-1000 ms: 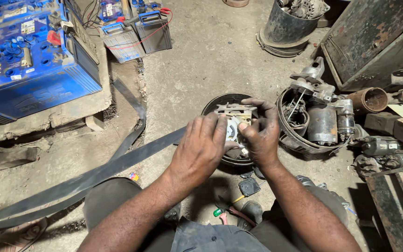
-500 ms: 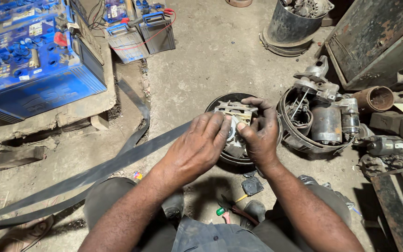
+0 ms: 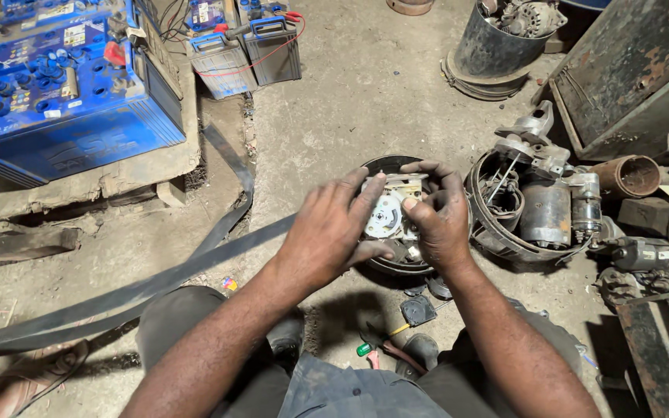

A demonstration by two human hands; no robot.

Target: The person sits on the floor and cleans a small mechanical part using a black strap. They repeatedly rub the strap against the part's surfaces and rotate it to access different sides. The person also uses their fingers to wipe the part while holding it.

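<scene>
Both my hands grip a small round metal part (image 3: 387, 214) with a pale disc face and a bracket on top, held above a black round pan (image 3: 396, 265) on the floor. My left hand (image 3: 333, 232) wraps the part's left side, fingers stretched over its face. My right hand (image 3: 437, 210) clasps the right side, thumb pressed on the front. The part's back is hidden by my fingers.
Blue batteries (image 3: 63, 101) sit on a concrete ledge at the upper left. A long black rubber strip (image 3: 156, 286) crosses the floor. A tyre ring with starter motor parts (image 3: 543, 205) lies to the right, a metal bucket (image 3: 497, 42) behind. A green-handled screwdriver (image 3: 373, 344) lies between my knees.
The view has shifted slightly. My hands stay on the metal part, with the left fingers spread a little further over its face.
</scene>
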